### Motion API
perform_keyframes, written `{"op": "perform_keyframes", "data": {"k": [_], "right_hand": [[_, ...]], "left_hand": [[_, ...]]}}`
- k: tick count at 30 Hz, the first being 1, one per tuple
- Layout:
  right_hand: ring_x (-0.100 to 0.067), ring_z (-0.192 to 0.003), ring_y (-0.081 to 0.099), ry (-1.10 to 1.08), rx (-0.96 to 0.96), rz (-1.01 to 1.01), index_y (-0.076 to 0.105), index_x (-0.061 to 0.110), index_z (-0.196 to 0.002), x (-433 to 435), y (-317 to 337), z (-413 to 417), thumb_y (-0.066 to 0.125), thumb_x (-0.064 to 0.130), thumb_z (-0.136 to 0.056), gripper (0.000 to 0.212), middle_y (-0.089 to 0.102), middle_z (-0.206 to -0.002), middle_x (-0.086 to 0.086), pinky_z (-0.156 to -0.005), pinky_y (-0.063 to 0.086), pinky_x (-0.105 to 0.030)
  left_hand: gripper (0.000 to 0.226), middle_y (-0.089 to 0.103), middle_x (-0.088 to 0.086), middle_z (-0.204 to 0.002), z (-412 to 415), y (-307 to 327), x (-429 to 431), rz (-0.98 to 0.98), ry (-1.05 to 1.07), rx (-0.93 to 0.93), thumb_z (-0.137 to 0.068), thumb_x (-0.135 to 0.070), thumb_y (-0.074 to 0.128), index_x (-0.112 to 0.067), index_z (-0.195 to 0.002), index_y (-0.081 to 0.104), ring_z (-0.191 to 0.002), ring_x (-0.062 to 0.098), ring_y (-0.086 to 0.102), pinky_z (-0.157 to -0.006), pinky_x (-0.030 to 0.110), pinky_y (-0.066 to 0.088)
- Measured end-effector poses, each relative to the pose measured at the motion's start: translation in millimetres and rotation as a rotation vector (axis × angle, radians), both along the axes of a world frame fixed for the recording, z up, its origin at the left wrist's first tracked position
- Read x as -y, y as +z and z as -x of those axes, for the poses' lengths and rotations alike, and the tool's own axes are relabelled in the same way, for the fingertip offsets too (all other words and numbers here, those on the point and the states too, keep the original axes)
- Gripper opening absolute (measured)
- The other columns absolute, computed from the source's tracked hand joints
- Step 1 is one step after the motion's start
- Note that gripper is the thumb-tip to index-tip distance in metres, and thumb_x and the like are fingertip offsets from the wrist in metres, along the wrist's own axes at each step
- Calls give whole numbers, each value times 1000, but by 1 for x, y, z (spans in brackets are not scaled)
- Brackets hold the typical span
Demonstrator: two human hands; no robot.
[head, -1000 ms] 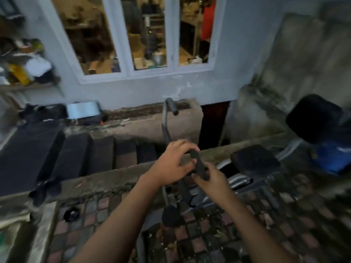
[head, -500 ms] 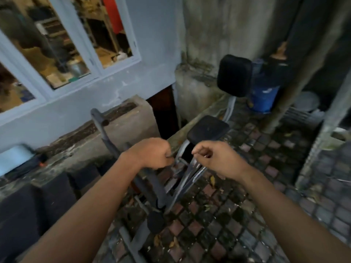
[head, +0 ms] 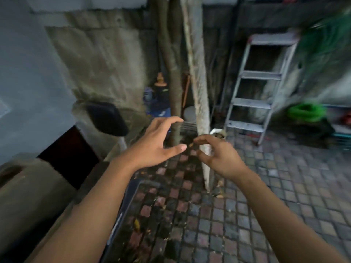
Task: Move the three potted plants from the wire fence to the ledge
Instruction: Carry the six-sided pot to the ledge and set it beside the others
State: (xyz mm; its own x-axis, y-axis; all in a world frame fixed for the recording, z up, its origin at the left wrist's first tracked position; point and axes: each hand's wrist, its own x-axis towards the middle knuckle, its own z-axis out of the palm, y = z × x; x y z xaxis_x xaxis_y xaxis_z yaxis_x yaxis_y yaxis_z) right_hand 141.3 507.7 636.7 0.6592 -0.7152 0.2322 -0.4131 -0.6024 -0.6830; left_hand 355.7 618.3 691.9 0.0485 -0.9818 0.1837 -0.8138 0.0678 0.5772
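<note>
Both of my hands hang in the air in front of me over a brick-paved yard. My left hand (head: 157, 143) has its fingers spread and holds nothing. My right hand (head: 218, 156) is also empty, its fingers loosely curled and apart. No potted plant and no wire fence can be made out; blurred green foliage (head: 326, 46) shows at the far right. A concrete ledge (head: 28, 190) lies at the lower left.
A tree trunk (head: 171, 73) and a pale post (head: 199, 92) stand just beyond my hands. A metal stepladder (head: 254, 88) leans on the back wall, with a green hose coil (head: 305, 112) to its right. A black padded seat (head: 106, 118) is at the left.
The view has swung right, away from the window and the exercise machine. Both hands have let go of the machine's bars and opened.
</note>
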Motion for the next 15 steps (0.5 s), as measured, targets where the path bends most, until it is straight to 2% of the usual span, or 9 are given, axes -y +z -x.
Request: {"op": "perform_keyframes", "data": {"k": [2, 3, 6, 8, 10, 12, 15], "right_hand": [[-24, -134, 54, -38, -58, 31, 63, 28, -129, 44, 6, 30, 72, 28, -89, 41, 68, -130, 0, -117, 38, -47], [-29, -139, 48, -61, -93, 38, 61, 28, -132, 64, 8, 42, 70, 34, -88, 45, 65, -135, -3, -118, 34, -50], [-34, -139, 43, -163, -147, -1, 55, 31, -137, 121, 12, 77, 62, 50, -82, 58, 58, -140, -6, -114, 37, -53], [-34, -136, 43, -249, -115, -23, 56, 33, -134, 156, 11, 95, 56, 57, -76, 63, 58, -137, -7, -112, 40, -50], [-34, -134, 43, -299, -122, -32, 56, 32, -134, 193, 4, 108, 63, 50, -79, 58, 57, -137, -8, -109, 38, -46], [-35, -135, 41, -323, -150, -34, 55, 33, -136, 232, -5, 118, 70, 38, -84, 54, 56, -140, -7, -109, 37, -46], [-35, -134, 41, -353, -193, -39, 55, 32, -138, 299, -18, 124, 70, 36, -86, 54, 54, -139, -10, -110, 40, -46]], "left_hand": [[73, 36, -9, -133, 26, -3, 43, 40, -8, -84, -79, -68, 58, -42, -144, 38, -139, 16, 41, -114, 23, 30], [71, 38, -8, -133, 37, -5, 63, 63, -13, -121, -79, -68, 57, -41, -142, 40, -139, 19, 43, -116, 29, 34], [61, 42, -7, -131, 69, -12, 130, 92, -24, -181, -84, -61, 62, -41, -138, 42, -139, 22, 46, -121, 44, 36], [57, 42, -13, -127, 83, -18, 174, 100, -28, -214, -88, -52, 65, -38, -140, 45, -139, 22, 46, -121, 49, 36], [54, 42, -13, -133, 94, -27, 217, 75, -26, -251, -92, -51, 66, -40, -140, 45, -140, 20, 45, -120, 45, 37], [50, 40, -3, -145, 100, -38, 261, 40, -31, -291, -95, -50, 66, -45, -139, 43, -141, 18, 45, -117, 43, 39], [52, 37, 3, -147, 104, -53, 329, 27, -25, -337, -96, -44, 67, -42, -143, 43, -138, 17, 45, -115, 43, 41]]}}
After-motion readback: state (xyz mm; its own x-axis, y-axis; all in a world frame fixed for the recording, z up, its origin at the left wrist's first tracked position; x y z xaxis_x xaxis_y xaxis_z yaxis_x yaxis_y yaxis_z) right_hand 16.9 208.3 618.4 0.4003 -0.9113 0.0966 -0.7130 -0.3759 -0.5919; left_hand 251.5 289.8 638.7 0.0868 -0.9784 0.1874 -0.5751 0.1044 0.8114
